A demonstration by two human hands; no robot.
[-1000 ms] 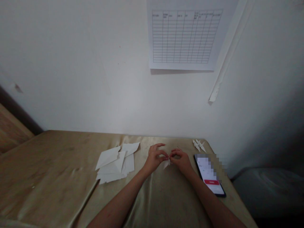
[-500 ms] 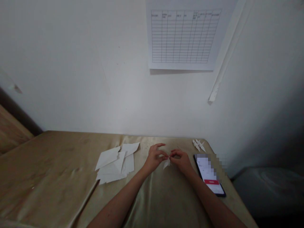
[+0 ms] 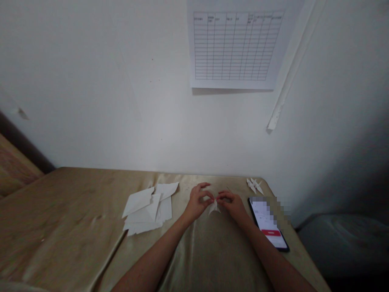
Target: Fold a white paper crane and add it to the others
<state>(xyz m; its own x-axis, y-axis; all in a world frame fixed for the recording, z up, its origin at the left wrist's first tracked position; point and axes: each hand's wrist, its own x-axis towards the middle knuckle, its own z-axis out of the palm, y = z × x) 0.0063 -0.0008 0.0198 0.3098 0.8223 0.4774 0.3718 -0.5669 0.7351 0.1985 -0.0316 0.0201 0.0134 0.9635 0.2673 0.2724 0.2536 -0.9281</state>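
A small folded white paper piece (image 3: pixel 214 206), with two points spreading downward, hangs between my two hands. It resembles the folded paper cranes (image 3: pixel 254 186) at the far right corner of the table. My left hand (image 3: pixel 198 201) pinches its upper left side with thumb and forefinger, the other fingers raised. From the right, my right hand (image 3: pixel 232 204) pinches the other upper side. The fingertips cover part of the folds.
Left of my hands lies a loose pile of white paper sheets (image 3: pixel 142 215). A phone (image 3: pixel 269 227) with a lit screen rests beside my right forearm. The table (image 3: pixel 75 211) wears a shiny tan cloth and meets a white wall bearing a printed grid sheet (image 3: pixel 234 48).
My fingertips have drawn slightly apart around the folded paper. Its two lower points now show more widely spread. The pile, the cranes and the phone have stayed put.
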